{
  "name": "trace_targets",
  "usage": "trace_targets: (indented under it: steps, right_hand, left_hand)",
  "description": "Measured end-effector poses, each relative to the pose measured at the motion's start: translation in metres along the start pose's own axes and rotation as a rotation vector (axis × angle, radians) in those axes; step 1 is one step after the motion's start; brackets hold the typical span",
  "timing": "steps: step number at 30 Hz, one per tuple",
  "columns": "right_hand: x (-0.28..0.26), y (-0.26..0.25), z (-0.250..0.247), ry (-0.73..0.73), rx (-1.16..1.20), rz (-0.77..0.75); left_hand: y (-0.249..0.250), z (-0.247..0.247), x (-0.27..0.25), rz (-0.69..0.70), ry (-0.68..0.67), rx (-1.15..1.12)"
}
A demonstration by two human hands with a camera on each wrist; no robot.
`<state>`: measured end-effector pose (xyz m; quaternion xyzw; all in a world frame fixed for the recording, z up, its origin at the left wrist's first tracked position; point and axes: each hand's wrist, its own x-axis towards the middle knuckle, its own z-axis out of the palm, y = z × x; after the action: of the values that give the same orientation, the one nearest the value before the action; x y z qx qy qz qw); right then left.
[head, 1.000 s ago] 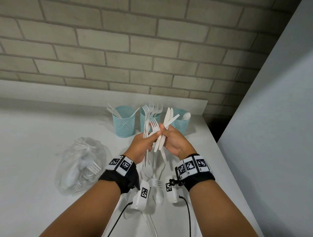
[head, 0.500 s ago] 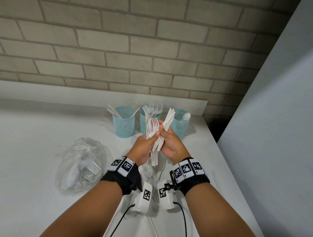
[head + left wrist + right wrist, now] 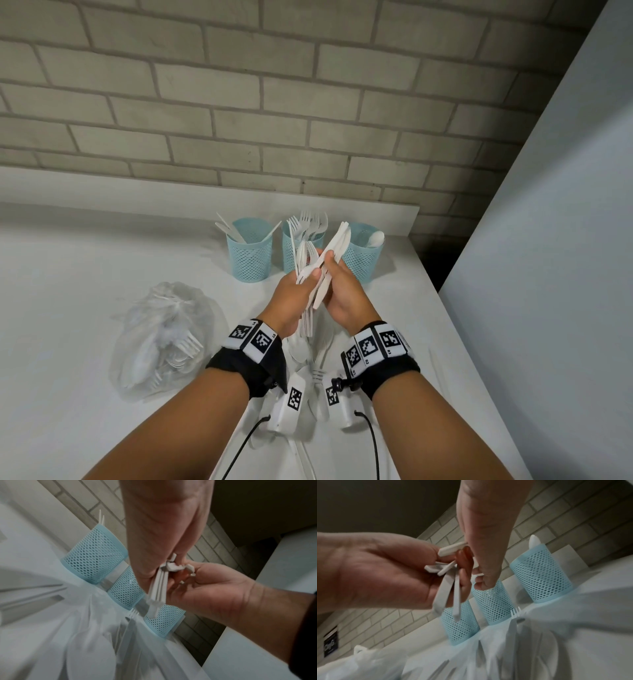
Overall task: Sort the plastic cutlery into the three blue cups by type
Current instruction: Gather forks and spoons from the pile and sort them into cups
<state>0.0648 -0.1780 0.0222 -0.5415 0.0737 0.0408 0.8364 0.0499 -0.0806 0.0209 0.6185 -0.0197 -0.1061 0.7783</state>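
Three blue mesh cups stand in a row at the back: the left cup (image 3: 251, 255) holds knives, the middle cup (image 3: 291, 251) forks, the right cup (image 3: 361, 260) a spoon. In front of them my left hand (image 3: 308, 272) grips a bundle of white forks (image 3: 303, 255), tines up. My right hand (image 3: 330, 262) presses against it and grips a bundle of white knives (image 3: 339, 240). The wrist views show the handle ends (image 3: 157, 586) hanging below the curled fingers (image 3: 464, 563). Loose cutlery (image 3: 318, 366) lies on the table under my wrists.
A clear plastic bag (image 3: 164, 335) full of white cutlery lies on the white table (image 3: 68, 291) at the left. A brick wall runs behind the cups. A grey panel (image 3: 548, 240) rises along the table's right edge.
My hands have drawn together and lifted slightly toward the cups. The knife that stuck out crosswise now lies in line with the right hand's bundle.
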Motion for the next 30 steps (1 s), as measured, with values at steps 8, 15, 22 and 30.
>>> trace_targets:
  steps: [8,15,22,30]
  right_hand:
    - [0.008,-0.016,-0.004,0.067,0.046,-0.008]
    - [0.019,-0.037,-0.006,0.19,0.231,-0.084]
    - [0.038,-0.059,0.003,0.305,0.051,-0.182]
    - [0.043,-0.075,0.019,-0.17,-0.209,0.032]
  left_hand:
    - [-0.003,-0.005,0.0,0.038,0.037,0.079]
    - [0.004,-0.017,-0.007,-0.034,-0.029,0.038]
    - [0.007,-0.033,-0.012,-0.089,-0.141,-0.063]
    - [0.017,-0.066,-0.016,-0.177,-0.268,-0.27]
